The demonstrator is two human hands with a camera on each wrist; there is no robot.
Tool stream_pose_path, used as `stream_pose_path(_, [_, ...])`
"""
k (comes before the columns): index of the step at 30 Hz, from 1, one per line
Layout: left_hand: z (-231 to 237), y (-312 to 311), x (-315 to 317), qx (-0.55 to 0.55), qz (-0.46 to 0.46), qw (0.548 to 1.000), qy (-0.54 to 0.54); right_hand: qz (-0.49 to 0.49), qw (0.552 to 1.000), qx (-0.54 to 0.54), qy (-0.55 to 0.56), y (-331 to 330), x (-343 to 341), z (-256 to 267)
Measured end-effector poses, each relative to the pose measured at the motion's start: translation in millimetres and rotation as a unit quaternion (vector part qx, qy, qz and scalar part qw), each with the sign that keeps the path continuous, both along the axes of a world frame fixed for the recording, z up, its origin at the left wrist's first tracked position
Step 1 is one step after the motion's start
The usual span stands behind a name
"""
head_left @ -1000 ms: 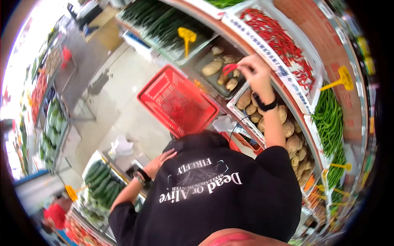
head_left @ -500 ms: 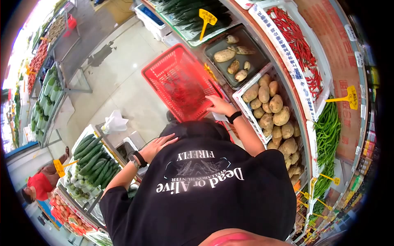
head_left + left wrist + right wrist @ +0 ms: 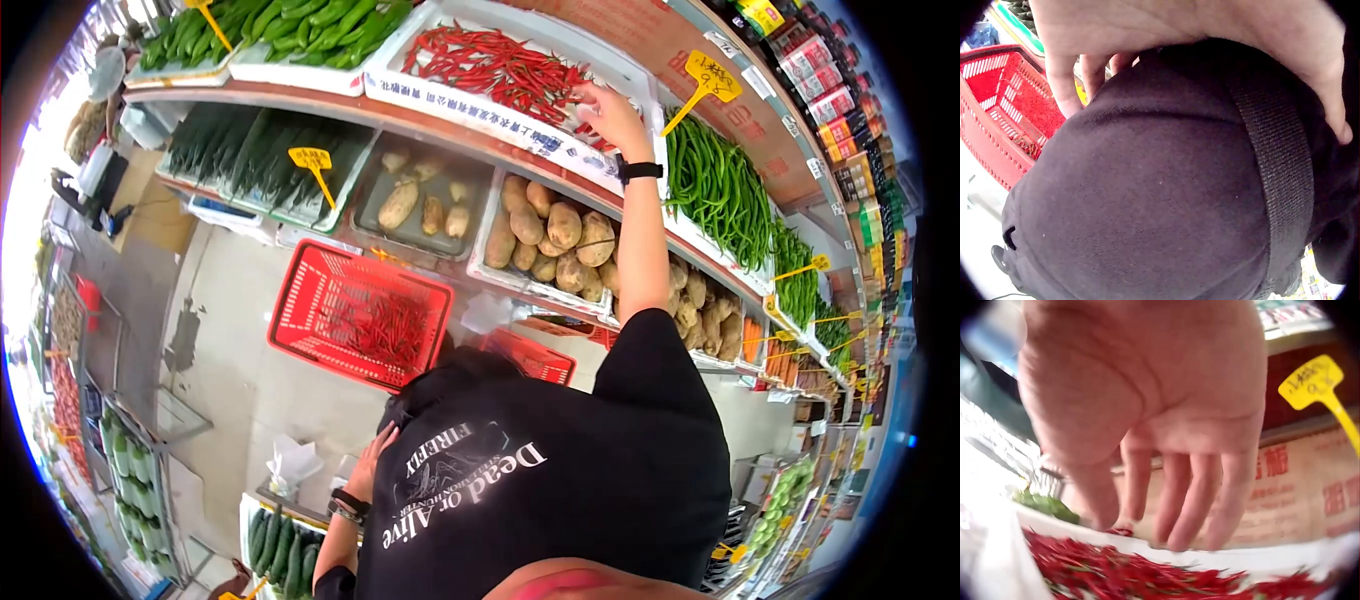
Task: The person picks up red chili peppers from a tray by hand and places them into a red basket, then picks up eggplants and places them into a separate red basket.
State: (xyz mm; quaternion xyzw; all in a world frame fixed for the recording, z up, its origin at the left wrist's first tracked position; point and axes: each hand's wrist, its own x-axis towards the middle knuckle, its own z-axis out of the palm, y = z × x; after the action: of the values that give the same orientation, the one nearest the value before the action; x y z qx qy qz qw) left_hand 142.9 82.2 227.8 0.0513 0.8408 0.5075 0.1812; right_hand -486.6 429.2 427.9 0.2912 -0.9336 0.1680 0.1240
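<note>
My right hand (image 3: 608,115) reaches to the right end of a white foam box (image 3: 480,105) of thin red chillies (image 3: 490,65). In the right wrist view its fingers (image 3: 1179,506) hang apart, slightly bent, just above the chillies (image 3: 1116,569); nothing shows gripped between them. A red basket (image 3: 300,285) stands below the shelf, with a heap of red chillies (image 3: 390,330) in it. My left hand (image 3: 372,465) rests low at my front. In the left wrist view its spread fingers lie over dark fabric (image 3: 1147,187) with a woven strap (image 3: 1279,156).
Below the chilli box lie potatoes (image 3: 565,225) and a dark tray (image 3: 365,215) of pale roots. Long green chillies (image 3: 715,190) and a yellow price tag (image 3: 710,80) are to the right. Cucumbers (image 3: 285,550) lie lower left. A second red basket (image 3: 540,358) is partly hidden.
My right hand, carrying red chillies a second ago, dipped to the basket's near edge and has since moved up to the chilli box. My left hand stays at my front; the head view has turned.
</note>
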Motion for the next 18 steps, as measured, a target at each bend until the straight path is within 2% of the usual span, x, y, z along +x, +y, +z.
stream_pose_path(1, [2,1,-2,-0.008,-0.003,1.0,0.0,0.038,0.998,0.045,-0.033,21,-22,-18])
stream_pose_path(4, [8,1,-6,-0.023,-0.015,0.999,0.031,0.032,0.964,-0.013,-0.264,12,-12,1])
stream_pose_path(5, [6,1,-8,-0.031,-0.022,0.999,0.034,0.043,0.967,-0.036,-0.25,10,-19,-9])
stream_pose_path(8, [5,-1,-11,-0.018,-0.027,0.998,0.045,0.061,0.978,0.045,-0.192,-1,-22,-19])
stream_pose_path(11, [0,-1,-11,-0.01,-0.022,0.999,0.04,0.028,0.979,0.034,-0.199,-18,-14,-13])
stream_pose_path(14, [-5,-1,-7,-0.007,-0.015,1.0,0.025,0.013,0.985,0.137,-0.105,-18,-29,-34])
stream_pose_path(18, [-8,-2,-5,0.001,-0.019,0.999,0.026,-0.015,0.988,0.121,-0.091,-21,-23,-30])
